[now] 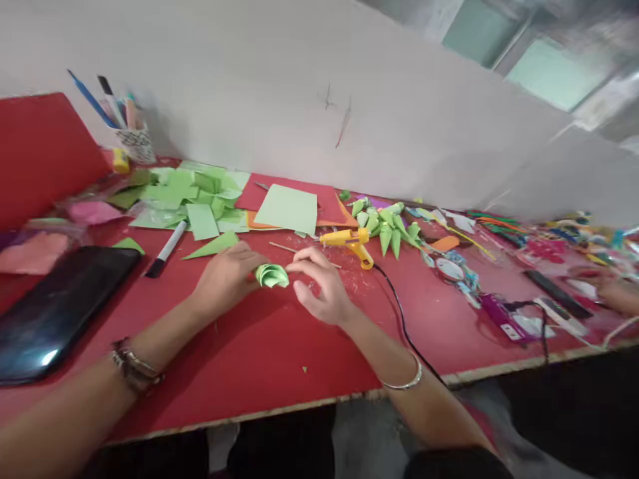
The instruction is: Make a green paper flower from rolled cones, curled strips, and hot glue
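Observation:
My left hand [227, 276] is closed on a rolled green paper cone [272, 275], whose layered open end faces right and toward me. My right hand [322, 286] is beside the roll, thumb and fingers apart; a fingertip is at the roll's right edge, and I cannot tell whether it touches. A yellow glue gun [349, 241] lies just beyond my right hand, close to a thin stick [282, 247]. Just behind my left hand is a pointed green paper piece [213, 245].
Green paper pieces [184, 189] pile up along the wall, beside a pale green sheet [287, 207]. Finished green cones [389, 226] cluster at right. A black phone-like tablet [60, 306] and a marker [167, 248] lie left. Another person's hand [622, 293] is at far right.

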Motion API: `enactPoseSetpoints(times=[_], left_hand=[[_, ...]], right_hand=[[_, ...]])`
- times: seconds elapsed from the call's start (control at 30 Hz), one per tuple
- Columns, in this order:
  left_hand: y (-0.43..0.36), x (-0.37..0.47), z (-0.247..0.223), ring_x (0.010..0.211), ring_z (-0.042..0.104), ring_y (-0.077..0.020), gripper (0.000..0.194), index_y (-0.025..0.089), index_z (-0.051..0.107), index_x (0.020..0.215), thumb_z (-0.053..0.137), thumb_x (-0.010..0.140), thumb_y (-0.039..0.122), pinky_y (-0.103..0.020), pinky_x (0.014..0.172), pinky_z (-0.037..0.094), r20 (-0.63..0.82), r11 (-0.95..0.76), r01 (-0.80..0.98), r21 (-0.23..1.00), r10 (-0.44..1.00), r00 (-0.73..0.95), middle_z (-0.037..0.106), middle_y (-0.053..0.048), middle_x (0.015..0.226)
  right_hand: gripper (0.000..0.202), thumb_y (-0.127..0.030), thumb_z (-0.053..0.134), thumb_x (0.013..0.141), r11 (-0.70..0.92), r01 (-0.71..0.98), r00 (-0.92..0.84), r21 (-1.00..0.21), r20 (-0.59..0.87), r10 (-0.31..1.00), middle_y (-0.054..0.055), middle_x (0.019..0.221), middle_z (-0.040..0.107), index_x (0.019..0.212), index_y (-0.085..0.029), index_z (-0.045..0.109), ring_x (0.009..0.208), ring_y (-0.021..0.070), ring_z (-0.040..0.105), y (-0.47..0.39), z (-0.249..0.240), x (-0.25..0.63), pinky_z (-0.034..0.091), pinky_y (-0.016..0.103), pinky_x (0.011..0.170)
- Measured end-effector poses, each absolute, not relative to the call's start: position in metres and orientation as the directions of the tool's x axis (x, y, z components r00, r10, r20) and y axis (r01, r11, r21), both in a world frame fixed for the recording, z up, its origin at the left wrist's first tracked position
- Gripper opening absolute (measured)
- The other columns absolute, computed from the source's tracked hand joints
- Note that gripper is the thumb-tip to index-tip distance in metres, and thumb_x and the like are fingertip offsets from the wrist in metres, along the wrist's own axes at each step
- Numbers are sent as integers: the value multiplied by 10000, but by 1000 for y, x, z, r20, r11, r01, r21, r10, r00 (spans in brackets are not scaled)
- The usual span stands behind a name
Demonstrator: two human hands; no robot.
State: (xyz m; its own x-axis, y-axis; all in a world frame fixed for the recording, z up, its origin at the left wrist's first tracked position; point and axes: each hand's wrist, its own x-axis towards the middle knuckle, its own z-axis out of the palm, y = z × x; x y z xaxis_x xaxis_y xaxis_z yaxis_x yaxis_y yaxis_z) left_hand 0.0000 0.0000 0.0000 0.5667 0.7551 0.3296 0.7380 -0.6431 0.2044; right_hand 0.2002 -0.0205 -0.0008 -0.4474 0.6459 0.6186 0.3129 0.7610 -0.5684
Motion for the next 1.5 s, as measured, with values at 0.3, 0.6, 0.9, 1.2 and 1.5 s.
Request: enactPoseSetpoints(times=[0.3, 0.6, 0.9, 1.2, 1.5], left_hand=[[-1, 4, -8, 588, 546, -181, 157, 183, 537, 859, 511, 758, 300, -247, 487, 290, 223, -492, 865, 98, 858, 462, 612, -25, 663], [-3, 7, -8, 690, 557, -172, 149, 194, 470, 893, 490, 768, 272, -224, 517, 329, 205, -526, 789, 317, 850, 485, 593, -27, 855], [-3, 7, -9, 592, 502, -150, 67, 184, 452, 734, 470, 766, 240, -230, 493, 301, 147, -512, 785, 348, 857, 493, 550, -12, 698], [-7, 12, -6, 611, 507, -164, 57, 190, 444, 738, 464, 761, 239, -234, 504, 292, 137, -471, 811, 347, 881, 453, 550, -15, 700], [-10, 17, -7, 607, 523, -179, 72, 199, 432, 759, 431, 777, 269, -235, 463, 268, 108, -427, 864, 268, 904, 414, 547, -21, 721]], right_hand=[[67, -187, 477, 818, 668, 364, -341, -649, 575, 744, 16, 813, 511, 848, -199, 536, 699, 101, 500, -20, -4, 194, 461, 261, 634], [81, -210, 534, 797, 637, 301, -329, -710, 549, 768, 17, 861, 505, 862, -224, 580, 772, 116, 532, -20, -3, 195, 497, 256, 632], [64, -233, 538, 802, 636, 271, -337, -722, 548, 766, 13, 865, 485, 820, -230, 599, 755, 103, 534, -18, -6, 197, 511, 255, 645], [56, -224, 539, 804, 644, 257, -332, -720, 560, 759, 16, 857, 480, 810, -213, 594, 773, 105, 528, -16, -10, 196, 504, 255, 654], [58, -206, 518, 789, 610, 298, -304, -734, 533, 789, 18, 825, 476, 746, -195, 556, 740, 106, 516, -17, -12, 193, 486, 238, 614]])
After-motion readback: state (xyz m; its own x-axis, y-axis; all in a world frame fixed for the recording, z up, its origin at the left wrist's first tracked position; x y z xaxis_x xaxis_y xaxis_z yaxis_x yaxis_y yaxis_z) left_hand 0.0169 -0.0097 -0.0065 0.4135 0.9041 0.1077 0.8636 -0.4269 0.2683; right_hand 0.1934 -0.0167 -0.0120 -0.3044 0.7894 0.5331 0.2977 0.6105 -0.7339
